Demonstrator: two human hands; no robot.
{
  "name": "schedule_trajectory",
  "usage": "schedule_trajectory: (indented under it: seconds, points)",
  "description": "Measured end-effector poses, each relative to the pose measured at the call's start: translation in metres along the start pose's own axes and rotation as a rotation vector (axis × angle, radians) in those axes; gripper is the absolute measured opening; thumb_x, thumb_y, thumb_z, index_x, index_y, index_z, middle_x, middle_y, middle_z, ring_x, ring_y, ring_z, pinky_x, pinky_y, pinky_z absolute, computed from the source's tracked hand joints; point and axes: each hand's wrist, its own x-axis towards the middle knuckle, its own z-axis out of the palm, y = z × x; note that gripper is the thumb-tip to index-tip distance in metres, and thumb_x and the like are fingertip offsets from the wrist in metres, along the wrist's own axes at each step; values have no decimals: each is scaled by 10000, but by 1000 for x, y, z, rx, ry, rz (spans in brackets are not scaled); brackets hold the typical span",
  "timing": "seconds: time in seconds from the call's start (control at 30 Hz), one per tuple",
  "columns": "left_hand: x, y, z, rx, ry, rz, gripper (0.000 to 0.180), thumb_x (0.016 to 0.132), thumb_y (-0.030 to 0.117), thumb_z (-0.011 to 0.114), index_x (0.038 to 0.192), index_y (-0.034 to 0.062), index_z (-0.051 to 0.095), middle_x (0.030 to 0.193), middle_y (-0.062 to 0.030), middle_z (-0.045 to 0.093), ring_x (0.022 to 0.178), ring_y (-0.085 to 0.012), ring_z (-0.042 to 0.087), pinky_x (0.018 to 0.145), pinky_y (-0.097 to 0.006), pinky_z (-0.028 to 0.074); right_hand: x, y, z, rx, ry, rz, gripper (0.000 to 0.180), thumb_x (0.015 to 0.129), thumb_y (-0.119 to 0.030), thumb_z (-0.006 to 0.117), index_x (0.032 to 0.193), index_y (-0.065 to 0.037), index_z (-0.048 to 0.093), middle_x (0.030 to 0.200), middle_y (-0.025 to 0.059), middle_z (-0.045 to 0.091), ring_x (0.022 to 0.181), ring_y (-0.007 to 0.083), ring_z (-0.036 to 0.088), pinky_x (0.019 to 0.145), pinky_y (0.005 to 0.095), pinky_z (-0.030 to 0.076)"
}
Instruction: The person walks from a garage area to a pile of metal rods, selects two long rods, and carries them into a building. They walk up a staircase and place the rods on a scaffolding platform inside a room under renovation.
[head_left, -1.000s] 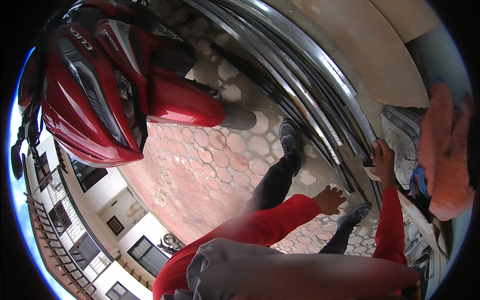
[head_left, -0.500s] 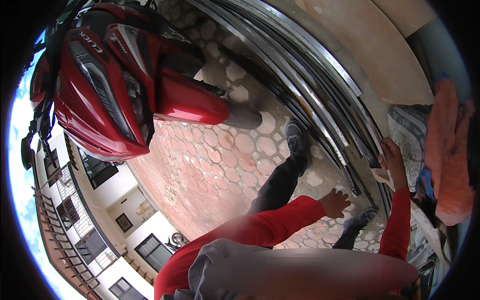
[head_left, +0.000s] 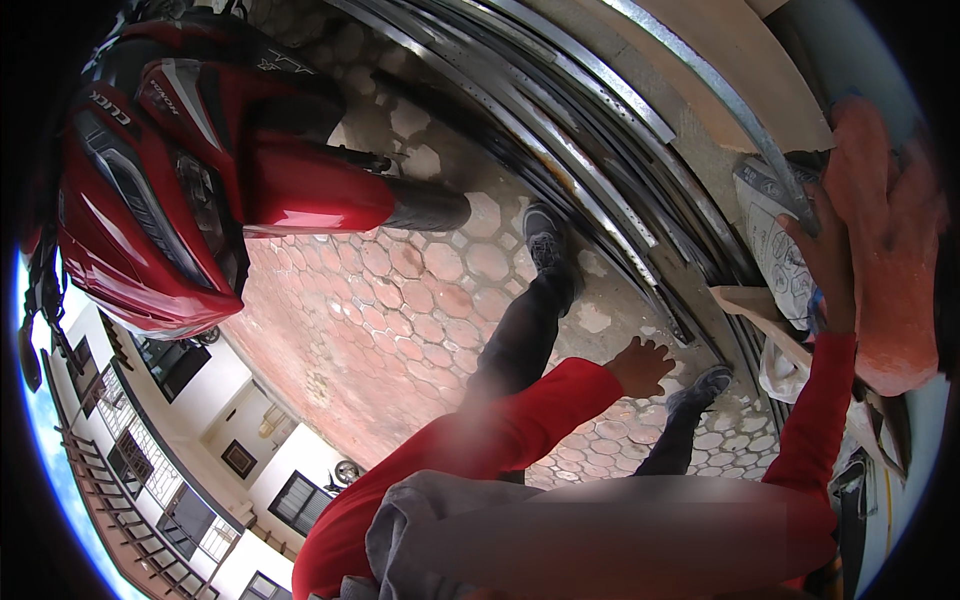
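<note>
While the view has swung so that the red scooter (head_left: pixel 190 190) sits lower and farther left than a second ago, the person's right hand (head_left: pixel 825 255) has risen from beside the metal rails (head_left: pixel 600 170) to the upper right. There it reaches up against a grey printed panel (head_left: pixel 775 240), at the edge of an orange cloth (head_left: pixel 885 250). Its fingers point upward, close together; whether they grip anything cannot be told, since the fingertips blur into the panel's rim.

The left hand (head_left: pixel 640 365) has barely shifted. It hangs free over the paved ground, fingers loosely spread, holding nothing, near the foot of the curved rails. Both sleeves are red. Two dark shoes (head_left: pixel 545 240) stand on the hexagonal paving (head_left: pixel 400 310), one close to the scooter's front tyre, the other lower right, below the left hand.

A white bag (head_left: pixel 780 365) hangs just below a wooden board (head_left: pixel 750 300) at the right; its contents cannot be seen. A pale building (head_left: pixel 200 440) with dark windows fills the lower left.
</note>
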Motion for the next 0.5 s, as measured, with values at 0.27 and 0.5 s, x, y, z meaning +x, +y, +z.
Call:
schedule_trajectory:
  seconds: [0.27, 0.5]
  points:
    - [0, 0, 0, 14, -14, -8, 537, 825, 418, 697, 1251, 114, 577, 1178, -99, 580, 1111, -302, 569, 907, -446, 442, -7, -10, 11, -158, 90, -10, 482, 831, -267, 776, 1201, -14, 599, 1091, 171, 655, 1010, 289, 636, 899, 369, 473]
    - [0, 3, -4, 10, -25, -13, 533, 837, 416, 690, 1261, 114, 575, 1182, -102, 579, 1117, -303, 568, 914, -443, 439, -1, -7, 13, -214, 70, 22, 493, 836, -264, 776, 1223, -19, 594, 1055, 175, 672, 986, 298, 654, 871, 373, 486]
